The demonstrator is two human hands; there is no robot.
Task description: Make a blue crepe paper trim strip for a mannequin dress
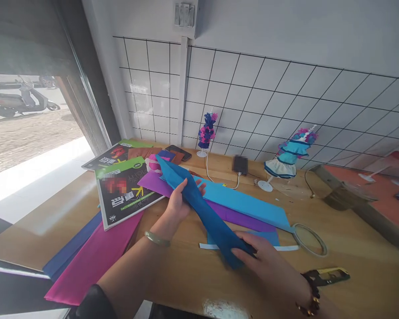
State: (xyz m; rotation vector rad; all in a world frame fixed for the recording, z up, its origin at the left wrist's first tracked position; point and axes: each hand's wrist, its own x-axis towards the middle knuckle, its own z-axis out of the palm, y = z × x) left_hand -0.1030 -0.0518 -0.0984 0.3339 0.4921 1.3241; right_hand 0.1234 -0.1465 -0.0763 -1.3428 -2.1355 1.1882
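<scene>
Head cam: holding blue sheet aslant above table, partly hiding purple strip, nr lt-blue strip. Gripping mid betw. thumb & fingers of L hand; pinching by nr end w/ R hand.

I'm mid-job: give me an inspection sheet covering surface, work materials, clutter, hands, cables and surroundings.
Surface: wooden table, shiny toward the near edge.
Work materials: dark blue sheet in hand; light blue sheet and purple sheet lie to its right.
Clutter: magazines at left; yellow-and-black tool at right.
Hands: left hand holds the dark blue sheet partway along; right hand grips its near end.
Cables: white cable near a blurred dark box.
Surroundings: tiled wall behind; scooter outside at left.
</scene>
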